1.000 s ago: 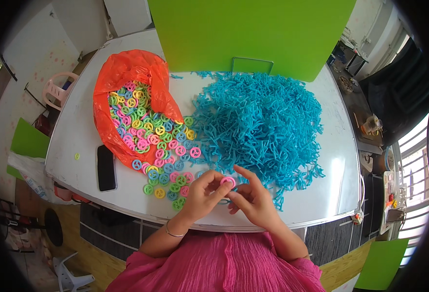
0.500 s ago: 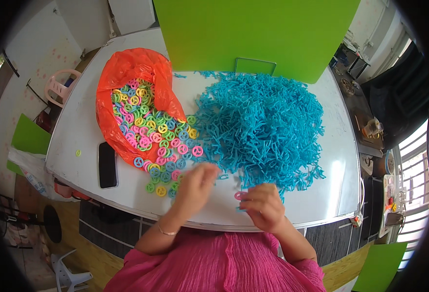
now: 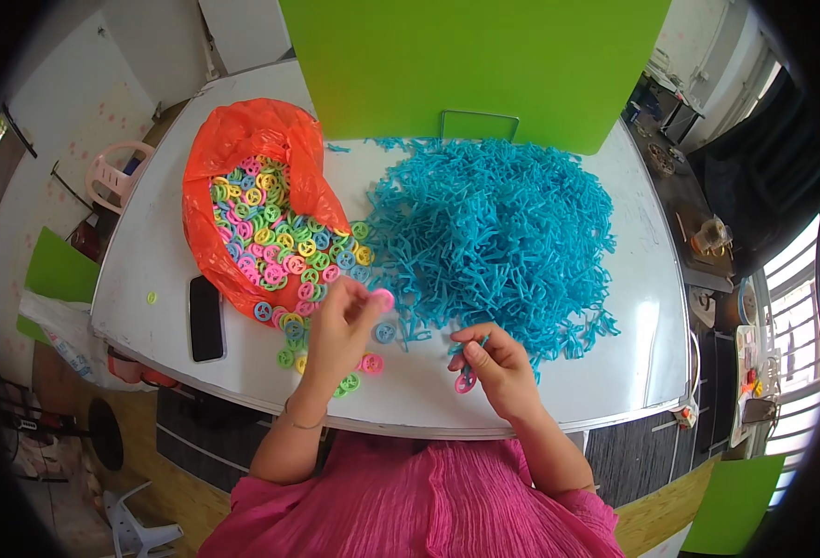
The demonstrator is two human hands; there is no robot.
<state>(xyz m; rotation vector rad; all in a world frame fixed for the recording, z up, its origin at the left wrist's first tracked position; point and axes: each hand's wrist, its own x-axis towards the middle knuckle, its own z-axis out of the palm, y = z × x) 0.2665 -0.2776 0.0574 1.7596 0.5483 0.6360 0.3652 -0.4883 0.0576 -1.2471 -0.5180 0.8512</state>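
My left hand (image 3: 333, 325) pinches a small pink plastic wheel (image 3: 383, 299) between thumb and fingertips, just above the near right edge of the scattered wheels. Closed around a blue forked plastic piece, my right hand (image 3: 503, 370) is in front of the blue heap; a pink wheel (image 3: 465, 381) hangs at the lower end of that piece. How the two join is too small to make out. Many coloured wheels (image 3: 280, 237) spill from a red plastic bag (image 3: 201, 200). A large pile of blue forked pieces (image 3: 503, 232) lies to its right.
A black phone (image 3: 206, 319) lies left of the wheels on the white table (image 3: 596, 391). Behind the blue pile stands a green board (image 3: 475, 65) with a wire handle (image 3: 481, 113). A blue wheel (image 3: 385, 332) and a pink wheel (image 3: 372, 364) lie near my left hand.
My left hand has moved up and now holds a pink wheel. My right hand has turned, so its blue piece points down with the pink wheel below. The view has shifted slightly.
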